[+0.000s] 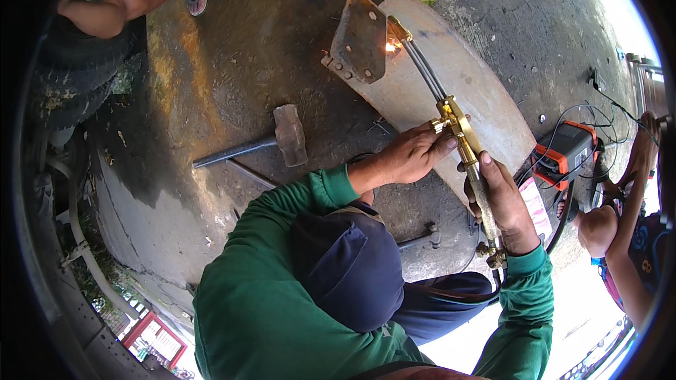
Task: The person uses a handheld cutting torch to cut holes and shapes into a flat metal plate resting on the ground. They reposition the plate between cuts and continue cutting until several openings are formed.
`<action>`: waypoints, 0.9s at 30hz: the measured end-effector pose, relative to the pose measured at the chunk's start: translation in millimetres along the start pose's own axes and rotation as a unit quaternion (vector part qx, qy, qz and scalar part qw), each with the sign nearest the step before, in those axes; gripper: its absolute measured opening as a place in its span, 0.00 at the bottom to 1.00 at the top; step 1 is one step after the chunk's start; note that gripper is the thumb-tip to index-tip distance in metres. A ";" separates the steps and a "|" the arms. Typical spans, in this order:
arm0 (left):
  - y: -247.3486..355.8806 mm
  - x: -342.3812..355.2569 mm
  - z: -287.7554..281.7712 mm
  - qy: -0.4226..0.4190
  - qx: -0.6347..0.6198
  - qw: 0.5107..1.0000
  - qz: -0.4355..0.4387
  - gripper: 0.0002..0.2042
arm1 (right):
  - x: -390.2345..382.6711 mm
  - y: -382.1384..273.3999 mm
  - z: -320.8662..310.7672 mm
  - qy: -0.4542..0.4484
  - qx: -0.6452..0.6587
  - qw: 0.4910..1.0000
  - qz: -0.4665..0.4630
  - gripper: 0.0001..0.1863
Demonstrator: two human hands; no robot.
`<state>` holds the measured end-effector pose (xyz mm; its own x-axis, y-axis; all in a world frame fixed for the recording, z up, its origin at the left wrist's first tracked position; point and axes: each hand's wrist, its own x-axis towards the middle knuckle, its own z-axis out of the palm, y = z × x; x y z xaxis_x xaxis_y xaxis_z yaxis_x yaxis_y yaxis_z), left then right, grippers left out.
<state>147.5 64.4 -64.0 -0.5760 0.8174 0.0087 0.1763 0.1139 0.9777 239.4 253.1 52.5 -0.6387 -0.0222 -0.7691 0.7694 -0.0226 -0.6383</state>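
Note:
My right hand (501, 200) is closed round the ribbed brass handle of a cutting torch (461, 130). Farther up, the fingers of my left hand (408, 155) are closed on the torch's brass body by the side valve knob. Its long metal tubes slant away to a brass tip, where an orange flame (392, 46) glows with sparks. The flame meets the edge of a rusty steel bracket (360, 41) with several holes, which rests on a larger curved steel sheet (461, 63). Green sleeves cover both my arms.
Left of the sheet lies a sledgehammer (290, 135) beside a metal rod (252, 173); a smaller hammer (422, 238) lies nearer me. An orange-and-black machine (563, 155) with cables stands right. Other people sit at the far left and right. A tyre (77, 70) lies left.

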 end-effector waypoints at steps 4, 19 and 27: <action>2.2 0.2 -0.8 -0.007 -0.005 1.000 -0.010 0.25 | -0.3 0.0 0.2 -0.001 -0.002 1.000 0.000 0.35; 4.5 2.0 -4.1 -0.010 -0.009 1.000 -0.021 0.24 | 0.8 -1.7 1.1 0.007 -0.033 0.999 -0.010 0.37; -2.3 0.1 0.5 -0.001 0.010 1.000 -0.009 0.23 | 1.0 1.6 0.5 0.002 0.008 1.000 -0.015 0.32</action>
<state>147.4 64.5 -66.3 -0.5776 0.8162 -0.0103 0.1808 0.1402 0.9735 240.0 252.6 50.7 -0.6616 -0.0179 -0.7496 0.7496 -0.0396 -0.6607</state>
